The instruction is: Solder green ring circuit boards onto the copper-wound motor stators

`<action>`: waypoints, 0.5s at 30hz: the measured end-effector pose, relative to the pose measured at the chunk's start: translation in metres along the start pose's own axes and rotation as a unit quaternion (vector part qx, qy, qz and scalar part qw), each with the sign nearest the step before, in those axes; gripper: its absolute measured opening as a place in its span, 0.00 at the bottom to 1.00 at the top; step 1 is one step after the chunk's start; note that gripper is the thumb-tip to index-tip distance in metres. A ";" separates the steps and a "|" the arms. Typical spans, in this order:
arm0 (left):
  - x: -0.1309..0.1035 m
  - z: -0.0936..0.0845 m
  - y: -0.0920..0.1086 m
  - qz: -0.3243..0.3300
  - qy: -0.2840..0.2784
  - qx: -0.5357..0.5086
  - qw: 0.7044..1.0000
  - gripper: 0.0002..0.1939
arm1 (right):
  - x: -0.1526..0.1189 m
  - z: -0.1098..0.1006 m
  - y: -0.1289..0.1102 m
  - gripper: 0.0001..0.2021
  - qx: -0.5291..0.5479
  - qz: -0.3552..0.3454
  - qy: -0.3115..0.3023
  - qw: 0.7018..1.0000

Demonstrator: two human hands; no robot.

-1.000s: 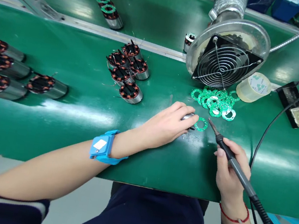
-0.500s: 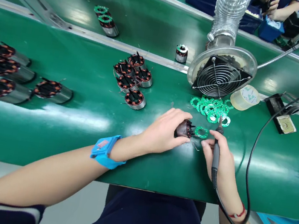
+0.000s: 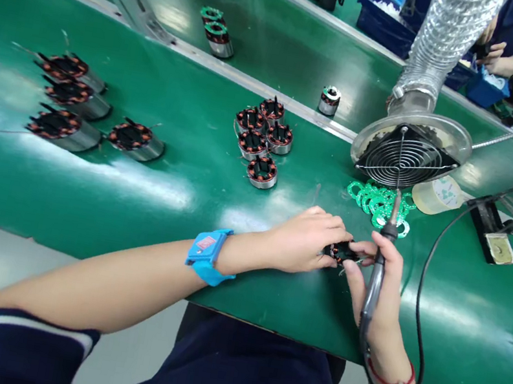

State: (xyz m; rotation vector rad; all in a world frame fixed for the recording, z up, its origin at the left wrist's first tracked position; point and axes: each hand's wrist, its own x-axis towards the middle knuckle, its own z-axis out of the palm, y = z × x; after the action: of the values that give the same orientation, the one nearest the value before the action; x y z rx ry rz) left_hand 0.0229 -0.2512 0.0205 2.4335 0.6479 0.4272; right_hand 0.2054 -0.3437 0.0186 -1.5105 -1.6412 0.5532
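My left hand [image 3: 307, 240] is closed around a copper-wound motor stator [image 3: 340, 250], whose wound end faces right. A soldering iron [image 3: 375, 281] lies between the thumb and fingers of my right hand [image 3: 386, 299], its tip pointing away from me. The thumb and fingertips of that same hand meet the stator's right end. Between the hands, the single green ring board is mostly hidden by fingers. Just beyond them is a pile of green ring boards [image 3: 373, 202], with the iron's tip overlapping it in view.
Several stators [image 3: 262, 172] stand mid-table and more [image 3: 137, 140] at left. A fume extractor fan [image 3: 404, 158] hangs over the boards, near a tape roll [image 3: 437, 195] and a soldering iron stand [image 3: 491, 228]. The iron's black cable [image 3: 420, 298] loops at right. Another person's hand [image 3: 493, 58] shows beyond.
My right fingertips have moved left onto the stator's end, and the ring board between my hands is now mostly covered. The stator has turned slightly. The whole view has shifted and tilted.
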 end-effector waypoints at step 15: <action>0.003 -0.001 -0.004 -0.028 0.007 -0.091 0.995 0.20 | 0.012 -0.034 -0.004 0.27 -0.184 0.019 -0.068 0.980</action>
State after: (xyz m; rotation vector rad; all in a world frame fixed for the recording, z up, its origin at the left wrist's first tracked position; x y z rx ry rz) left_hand 0.0237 -0.2460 0.0188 2.2357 0.6529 0.4598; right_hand 0.2312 -0.3403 0.0441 -1.8060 -1.9016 0.3920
